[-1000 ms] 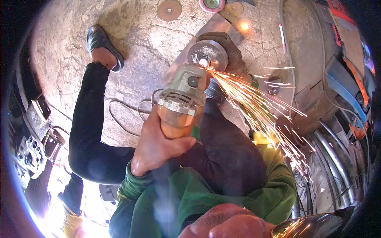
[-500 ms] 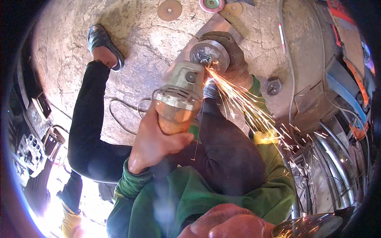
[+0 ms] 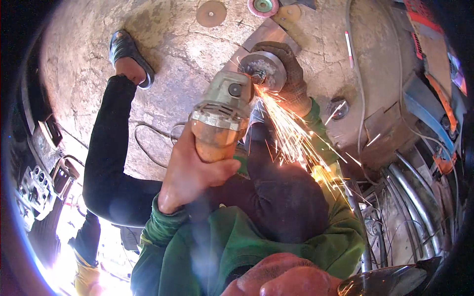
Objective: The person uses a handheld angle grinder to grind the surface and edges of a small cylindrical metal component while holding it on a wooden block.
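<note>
My bare left hand [image 3: 190, 175] is wrapped round the orange body of an angle grinder [image 3: 217, 138] with a grey metal gear head. The grinder's head meets a round, thick metal disc [image 3: 276, 66] near its centre, and bright sparks [image 3: 284, 130] spray down to the right from there. In a worn work glove, my right hand [image 3: 295, 81] grips the disc from its right side; some of its fingers are hidden behind the metal. A flat metal plate [image 3: 269, 32] lies on the floor behind the disc. The grinder's own wheel is mostly hidden.
Loose grinding discs, one brown [image 3: 211, 14] and one pink-rimmed [image 3: 262, 6], lie at the far side. A red-and-white marker [image 3: 349, 49] and a cable [image 3: 362, 98] are on the right. Metal pipes [image 3: 412, 197] crowd the lower right. A sandalled foot [image 3: 131, 59] rests at left.
The grinder's head has shifted slightly up and left. Sparks fall more steeply and spread less far right. The disc has turned a little in my right hand's grip.
</note>
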`<state>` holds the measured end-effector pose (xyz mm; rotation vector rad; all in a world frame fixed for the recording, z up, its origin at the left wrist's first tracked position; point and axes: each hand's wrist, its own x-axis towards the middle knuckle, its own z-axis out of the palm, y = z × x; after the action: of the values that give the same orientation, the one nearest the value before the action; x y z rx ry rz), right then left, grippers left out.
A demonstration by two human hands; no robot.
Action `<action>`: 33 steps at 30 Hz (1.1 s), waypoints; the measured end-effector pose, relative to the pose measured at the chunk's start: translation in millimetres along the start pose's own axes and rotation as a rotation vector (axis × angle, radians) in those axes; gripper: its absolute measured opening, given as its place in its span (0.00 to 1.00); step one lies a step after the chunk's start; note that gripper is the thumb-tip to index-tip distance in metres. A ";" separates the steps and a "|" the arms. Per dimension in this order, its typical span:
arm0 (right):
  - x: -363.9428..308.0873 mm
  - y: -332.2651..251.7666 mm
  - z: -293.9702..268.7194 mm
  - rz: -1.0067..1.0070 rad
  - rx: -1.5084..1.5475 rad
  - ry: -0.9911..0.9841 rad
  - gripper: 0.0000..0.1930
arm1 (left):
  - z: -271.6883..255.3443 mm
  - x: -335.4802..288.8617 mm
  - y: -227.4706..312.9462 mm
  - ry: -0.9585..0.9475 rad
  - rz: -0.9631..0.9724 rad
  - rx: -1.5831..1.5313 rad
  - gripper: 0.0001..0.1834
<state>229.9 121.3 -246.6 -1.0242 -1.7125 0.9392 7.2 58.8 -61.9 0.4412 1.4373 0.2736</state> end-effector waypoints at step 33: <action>-16.1 -7.6 -15.4 0.744 0.584 -0.044 0.32 | -16.1 -28.7 -34.0 0.097 -0.016 0.284 0.44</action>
<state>246.6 106.1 -240.0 -1.2388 -0.9537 1.8071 -15.0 18.0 -52.8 0.6539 1.5812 0.0776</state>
